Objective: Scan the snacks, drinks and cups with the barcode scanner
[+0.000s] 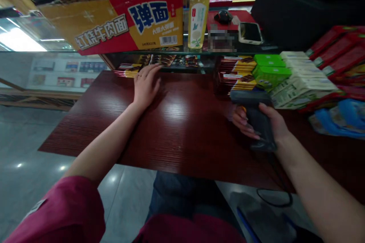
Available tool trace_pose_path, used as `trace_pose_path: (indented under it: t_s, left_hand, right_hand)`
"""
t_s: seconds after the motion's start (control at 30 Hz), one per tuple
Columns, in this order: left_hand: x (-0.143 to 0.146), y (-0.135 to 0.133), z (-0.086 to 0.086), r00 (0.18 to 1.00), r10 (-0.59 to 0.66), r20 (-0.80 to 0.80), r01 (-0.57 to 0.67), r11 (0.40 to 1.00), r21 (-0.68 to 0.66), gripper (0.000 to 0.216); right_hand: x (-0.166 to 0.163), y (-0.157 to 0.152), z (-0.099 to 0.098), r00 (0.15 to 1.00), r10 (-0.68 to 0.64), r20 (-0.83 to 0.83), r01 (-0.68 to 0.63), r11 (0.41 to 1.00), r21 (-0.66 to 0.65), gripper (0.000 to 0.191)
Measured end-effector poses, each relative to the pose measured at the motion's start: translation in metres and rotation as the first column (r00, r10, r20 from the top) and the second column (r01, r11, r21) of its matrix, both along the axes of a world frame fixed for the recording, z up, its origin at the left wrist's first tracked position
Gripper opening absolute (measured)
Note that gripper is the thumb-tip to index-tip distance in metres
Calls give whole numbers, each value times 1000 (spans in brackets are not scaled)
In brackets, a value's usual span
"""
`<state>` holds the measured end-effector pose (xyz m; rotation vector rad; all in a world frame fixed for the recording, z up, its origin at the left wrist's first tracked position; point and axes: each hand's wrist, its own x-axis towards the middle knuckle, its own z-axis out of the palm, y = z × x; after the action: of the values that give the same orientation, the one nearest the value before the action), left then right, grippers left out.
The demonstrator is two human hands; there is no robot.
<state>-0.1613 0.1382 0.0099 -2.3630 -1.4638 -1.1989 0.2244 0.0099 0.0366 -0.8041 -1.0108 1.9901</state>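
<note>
My right hand (266, 123) is wrapped round the grip of a dark barcode scanner (253, 112), its head pointing away from me over the dark red wooden counter (182, 129). A cable runs from the scanner down past the counter's front edge. My left hand (146, 83) lies flat on the counter with fingers stretched out, holding nothing. Its fingertips nearly reach a row of dark chocolate packs (134, 69) under the glass shelf.
On the glass shelf (114, 51) stand a red and yellow noodle carton (125, 22), a yellow drink bottle (198, 13), a phone (250, 32) and a mouse (224, 16). Green boxes (269, 70), pale boxes (302, 83) and red packs (339, 51) crowd the counter's right side.
</note>
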Motion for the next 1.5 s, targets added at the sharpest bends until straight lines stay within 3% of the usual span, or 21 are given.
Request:
trace_pose_path:
  t_s: [0.1, 0.2, 0.33, 0.5, 0.6, 0.73, 0.87, 0.93, 1.13, 1.27, 1.5]
  left_hand:
    - [-68, 10, 1, 987, 144, 71, -139, 987, -74, 51]
    - [-108, 25, -2, 970, 230, 80, -210, 956, -205, 65]
    - [-125, 42, -12, 952, 300, 59, -268, 911, -313, 69]
    - [-127, 52, -15, 953, 303, 23, -284, 914, -292, 45]
    - [-126, 53, -10, 951, 308, 40, -286, 919, -271, 30]
    - [-116, 42, 2, 952, 277, 134, -230, 929, -289, 30]
    - [-83, 14, 16, 941, 185, 282, -118, 964, -240, 33]
    - [-59, -1, 18, 923, 151, 353, -51, 959, -278, 32]
    - [-4, -23, 4, 875, 18, 483, 265, 818, -510, 31]
    - [2, -24, -2, 871, 14, 490, 309, 761, -571, 29]
    - [-1, -22, -4, 857, 24, 515, 340, 725, -599, 29]
  right_hand:
    - [-34, 12, -2, 996, 88, -19, -88, 996, -27, 41]
    - [-72, 28, -2, 985, 169, -11, -170, 983, -64, 40]
    - [-116, 49, 1, 977, 212, -17, -213, 975, -62, 37]
    - [-141, 59, 2, 980, 191, 52, -187, 979, -77, 38]
    - [-143, 57, 4, 985, 163, 51, -159, 985, -69, 36]
    - [-141, 53, 4, 988, 152, 13, -152, 987, -44, 35]
    - [-138, 50, -1, 988, 153, -29, -154, 988, -18, 38]
    - [-136, 49, -4, 985, 166, -49, -166, 986, -1, 38]
    - [-131, 44, -12, 963, 253, -96, -254, 967, 5, 35]
    - [-131, 44, -18, 964, 262, -51, -262, 965, 8, 40]
    - [-134, 45, -17, 963, 263, 49, -262, 965, -30, 46]
